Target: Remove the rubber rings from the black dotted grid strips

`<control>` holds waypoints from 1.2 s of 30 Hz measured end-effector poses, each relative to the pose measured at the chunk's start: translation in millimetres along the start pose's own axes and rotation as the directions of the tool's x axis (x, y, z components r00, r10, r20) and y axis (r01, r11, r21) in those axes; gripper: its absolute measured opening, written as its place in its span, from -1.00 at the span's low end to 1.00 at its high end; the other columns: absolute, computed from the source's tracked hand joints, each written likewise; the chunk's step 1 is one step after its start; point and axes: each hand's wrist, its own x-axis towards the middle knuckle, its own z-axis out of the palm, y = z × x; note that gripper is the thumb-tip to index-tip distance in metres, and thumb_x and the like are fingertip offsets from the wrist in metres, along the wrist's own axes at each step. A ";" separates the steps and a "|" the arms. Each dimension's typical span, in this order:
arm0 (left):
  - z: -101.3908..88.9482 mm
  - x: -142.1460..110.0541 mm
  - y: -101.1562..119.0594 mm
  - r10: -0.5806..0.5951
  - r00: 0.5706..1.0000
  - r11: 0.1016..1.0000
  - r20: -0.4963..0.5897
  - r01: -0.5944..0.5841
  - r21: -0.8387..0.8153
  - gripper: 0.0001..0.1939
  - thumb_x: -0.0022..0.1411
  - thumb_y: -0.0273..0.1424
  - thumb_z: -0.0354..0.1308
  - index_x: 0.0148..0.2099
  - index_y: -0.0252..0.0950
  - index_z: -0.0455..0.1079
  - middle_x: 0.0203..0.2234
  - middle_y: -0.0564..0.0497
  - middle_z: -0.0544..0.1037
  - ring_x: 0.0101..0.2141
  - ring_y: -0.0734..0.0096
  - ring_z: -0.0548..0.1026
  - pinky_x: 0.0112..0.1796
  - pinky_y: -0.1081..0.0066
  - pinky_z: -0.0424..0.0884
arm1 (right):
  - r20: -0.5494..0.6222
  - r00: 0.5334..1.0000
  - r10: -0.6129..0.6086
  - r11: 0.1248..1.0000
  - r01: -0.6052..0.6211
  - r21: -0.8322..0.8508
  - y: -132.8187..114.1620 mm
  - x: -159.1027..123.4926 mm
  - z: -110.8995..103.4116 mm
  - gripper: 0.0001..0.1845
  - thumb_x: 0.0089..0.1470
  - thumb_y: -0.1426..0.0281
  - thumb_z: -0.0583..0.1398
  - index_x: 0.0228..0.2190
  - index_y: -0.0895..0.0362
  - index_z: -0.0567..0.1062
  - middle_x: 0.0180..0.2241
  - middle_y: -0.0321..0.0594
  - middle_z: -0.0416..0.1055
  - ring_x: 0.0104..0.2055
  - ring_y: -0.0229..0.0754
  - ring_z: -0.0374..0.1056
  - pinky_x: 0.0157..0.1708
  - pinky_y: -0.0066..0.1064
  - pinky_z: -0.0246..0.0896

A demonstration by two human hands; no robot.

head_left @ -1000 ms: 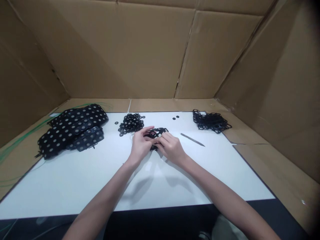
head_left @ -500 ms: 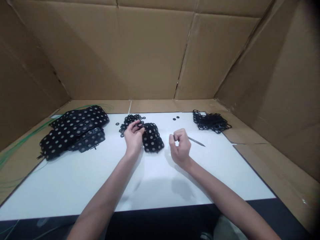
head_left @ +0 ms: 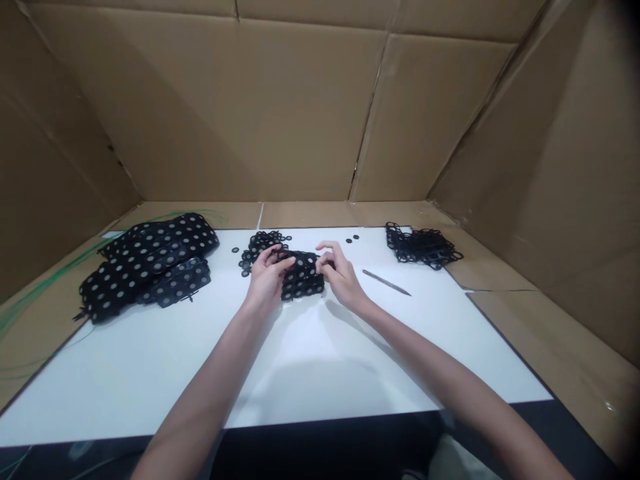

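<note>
A holed black rubber sheet (head_left: 302, 277) is held on the white board (head_left: 150, 387) between the hands, long way side to side. It is gripped by the left hand (head_left: 267, 277); the right hand's (head_left: 340, 270) hold cannot be told.

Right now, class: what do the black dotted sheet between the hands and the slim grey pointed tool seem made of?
The black dotted sheet looks like matte, flexible rubber or foam: it bunches softly, with no shine. The slim grey pointed tool looks like dull metal, from its thin rigid line and grey sheen.
</note>
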 end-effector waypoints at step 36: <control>-7.2 -1.2 -4.7 0.065 0.998 0.970 0.005 -0.064 0.236 -0.61 -0.27 -0.40 0.31 -0.29 -0.36 0.38 -0.66 0.11 0.37 -0.61 0.57 0.32 -0.56 0.54 0.18 | 0.279 0.704 -0.653 0.265 0.557 -0.787 0.2 2.9 11.0 -0.82 0.10 0.45 0.03 -0.41 0.16 0.43 -0.59 -0.28 0.25 -0.51 -0.30 0.13 -0.58 -0.44 -0.06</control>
